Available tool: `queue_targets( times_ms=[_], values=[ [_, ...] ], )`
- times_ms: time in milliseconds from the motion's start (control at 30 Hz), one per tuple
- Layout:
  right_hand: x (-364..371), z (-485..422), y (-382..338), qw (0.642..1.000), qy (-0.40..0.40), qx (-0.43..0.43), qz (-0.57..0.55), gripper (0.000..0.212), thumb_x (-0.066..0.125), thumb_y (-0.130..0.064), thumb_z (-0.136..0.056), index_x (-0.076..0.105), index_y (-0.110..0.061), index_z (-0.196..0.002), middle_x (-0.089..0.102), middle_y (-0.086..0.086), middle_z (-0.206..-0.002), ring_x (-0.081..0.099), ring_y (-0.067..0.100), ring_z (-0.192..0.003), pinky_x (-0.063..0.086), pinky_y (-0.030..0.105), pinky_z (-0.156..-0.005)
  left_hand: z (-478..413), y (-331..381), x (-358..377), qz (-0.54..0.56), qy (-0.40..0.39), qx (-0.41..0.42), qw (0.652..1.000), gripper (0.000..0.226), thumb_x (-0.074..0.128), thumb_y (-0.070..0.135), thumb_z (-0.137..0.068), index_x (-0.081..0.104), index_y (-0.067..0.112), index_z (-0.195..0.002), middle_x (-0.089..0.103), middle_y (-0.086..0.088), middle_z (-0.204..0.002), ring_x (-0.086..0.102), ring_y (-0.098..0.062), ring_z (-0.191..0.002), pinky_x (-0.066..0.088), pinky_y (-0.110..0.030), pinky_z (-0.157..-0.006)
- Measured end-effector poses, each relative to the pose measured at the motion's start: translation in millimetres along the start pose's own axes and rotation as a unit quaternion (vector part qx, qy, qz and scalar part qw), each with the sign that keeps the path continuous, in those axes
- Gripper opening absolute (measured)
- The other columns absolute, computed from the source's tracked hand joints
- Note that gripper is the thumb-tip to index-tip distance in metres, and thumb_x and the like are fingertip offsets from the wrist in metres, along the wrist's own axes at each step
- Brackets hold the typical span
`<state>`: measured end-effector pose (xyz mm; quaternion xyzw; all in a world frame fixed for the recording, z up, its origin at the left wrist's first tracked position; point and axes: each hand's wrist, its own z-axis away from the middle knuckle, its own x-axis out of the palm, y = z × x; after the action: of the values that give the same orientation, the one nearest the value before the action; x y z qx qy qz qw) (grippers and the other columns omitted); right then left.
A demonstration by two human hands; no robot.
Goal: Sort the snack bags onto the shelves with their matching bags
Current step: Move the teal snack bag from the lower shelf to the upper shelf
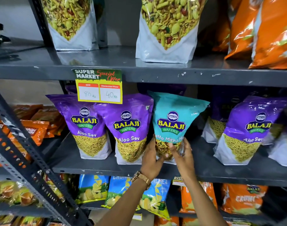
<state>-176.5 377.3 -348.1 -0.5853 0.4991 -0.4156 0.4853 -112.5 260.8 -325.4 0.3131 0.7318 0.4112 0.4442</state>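
On the middle shelf (97,168), the Khatta Mitha Mix bag (173,118) stands upright between Aloo Sev bags: two (85,126) (129,128) to its left, overlapping each other, and another (247,129) well to its right, with more behind. The left hand (151,158) and right hand (182,154) clasp its lower part from either side. A price tag (99,86) hangs from the upper shelf's edge (172,75), above the left Aloo Sev bags. Mixture pouches (167,28) stand on that upper shelf; chip bags (93,188) sit on the shelf below.
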Motion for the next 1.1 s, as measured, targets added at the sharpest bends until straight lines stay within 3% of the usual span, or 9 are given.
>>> queue_targets(
  times_ms=[100, 200, 300, 433, 533, 667, 767, 900, 1100],
  values=[
    [-16.0, -0.6, 2.7, 1.0, -0.007, -0.012, 0.018, 0.063, 0.074, -0.016, -0.082, 0.05, -0.013, -0.14, 0.067, -0.009, -0.127, 0.065, -0.007, -0.111, 0.052, 0.01, -0.084, -7.1, -1.0, 4.6, -0.014, 0.011, -0.034, 0.999, 0.075, 0.069, 0.005, -0.081, 0.03, 0.009, -0.145, 0.044, -0.011, -0.147, 0.04, -0.025, -0.137, 0.036, -0.037, -0.113],
    [-29.5, 9.1, -1.0, 1.0, 0.015, -0.009, 0.019, 0.073, 0.078, -0.029, -0.073, 0.05, -0.014, -0.139, 0.069, -0.005, -0.125, 0.066, -0.003, -0.11, 0.056, 0.016, -0.086, -10.7, 1.2, 12.5, -0.018, -0.001, -0.045, 0.999, 0.077, 0.074, 0.002, -0.073, 0.038, 0.012, -0.141, 0.049, -0.014, -0.135, 0.046, -0.027, -0.129, 0.043, -0.039, -0.107],
    [-42.2, 21.2, -4.0, 0.999, 0.051, 0.004, 0.018, 0.08, 0.079, -0.03, -0.069, 0.049, -0.012, -0.141, 0.069, 0.004, -0.126, 0.068, 0.008, -0.112, 0.057, 0.036, -0.096, -10.5, 6.8, 19.7, -0.041, -0.023, -0.034, 0.998, 0.072, 0.078, 0.006, -0.067, 0.049, 0.012, -0.134, 0.053, -0.016, -0.122, 0.05, -0.032, -0.12, 0.045, -0.037, -0.101],
    [-57.6, 39.5, -10.1, 0.996, 0.08, 0.025, 0.012, 0.062, 0.079, -0.01, -0.078, 0.057, -0.009, -0.135, 0.069, 0.01, -0.128, 0.063, 0.02, -0.121, 0.05, 0.05, -0.105, 5.3, 14.9, 29.0, -0.054, -0.048, -0.035, 0.997, 0.071, 0.076, 0.01, -0.07, 0.046, 0.01, -0.134, 0.048, -0.022, -0.13, 0.04, -0.038, -0.128, 0.038, -0.047, -0.106],
    [-65.3, 66.2, -18.1, 0.995, 0.094, 0.03, 0.013, 0.053, 0.078, -0.014, -0.078, 0.061, -0.017, -0.127, 0.071, 0.0, -0.121, 0.065, 0.007, -0.116, 0.05, 0.047, -0.106, 29.0, 23.3, 27.7, -0.039, -0.057, -0.003, 0.998, 0.064, 0.074, 0.01, -0.071, 0.047, 0.008, -0.129, 0.048, -0.018, -0.126, 0.039, -0.027, -0.123, 0.039, -0.034, -0.1],
    [-72.0, 109.0, -34.8, 0.994, 0.105, 0.034, -0.02, 0.068, 0.078, -0.03, -0.07, 0.059, -0.01, -0.132, 0.069, 0.011, -0.128, 0.063, 0.026, -0.123, 0.048, 0.055, -0.105, 63.3, 44.3, 9.7, 0.012, -0.111, 0.031, 0.993, 0.063, 0.072, 0.017, -0.071, 0.044, 0.007, -0.127, 0.058, -0.009, -0.126, 0.051, -0.016, -0.116, 0.038, -0.015, -0.086],
    [-72.5, 141.2, -57.6, 0.993, 0.112, 0.022, -0.013, 0.063, 0.076, -0.034, -0.066, 0.064, -0.016, -0.125, 0.072, 0.007, -0.123, 0.065, 0.023, -0.12, 0.055, 0.046, -0.098, 92.2, 63.0, -10.9, 0.053, -0.128, 0.056, 0.989, 0.064, 0.075, 0.013, -0.074, 0.043, 0.009, -0.13, 0.06, 0.0, -0.123, 0.056, -0.009, -0.113, 0.042, -0.004, -0.088],
    [-65.9, 178.5, -100.3, 0.993, 0.118, -0.02, -0.002, 0.059, 0.081, -0.042, -0.06, 0.069, -0.024, -0.114, 0.076, -0.01, -0.113, 0.069, 0.014, -0.113, 0.055, 0.009, -0.074, 120.1, 91.3, -49.8, 0.063, -0.106, 0.105, 0.987, 0.064, 0.079, 0.023, -0.072, 0.047, 0.018, -0.127, 0.062, 0.0, -0.126, 0.056, -0.009, -0.118, 0.047, -0.029, -0.1],
    [-28.7, 193.3, -189.8, 0.986, 0.105, -0.124, 0.029, 0.083, 0.08, -0.07, -0.049, 0.069, -0.026, -0.118, 0.077, -0.009, -0.113, 0.069, 0.01, -0.112, 0.054, 0.032, -0.098, 129.1, 147.7, -132.7, 0.07, -0.043, 0.191, 0.978, 0.063, 0.081, 0.026, -0.069, 0.049, 0.022, -0.123, 0.064, 0.004, -0.123, 0.059, -0.009, -0.116, 0.049, -0.037, -0.102]
  ],
)
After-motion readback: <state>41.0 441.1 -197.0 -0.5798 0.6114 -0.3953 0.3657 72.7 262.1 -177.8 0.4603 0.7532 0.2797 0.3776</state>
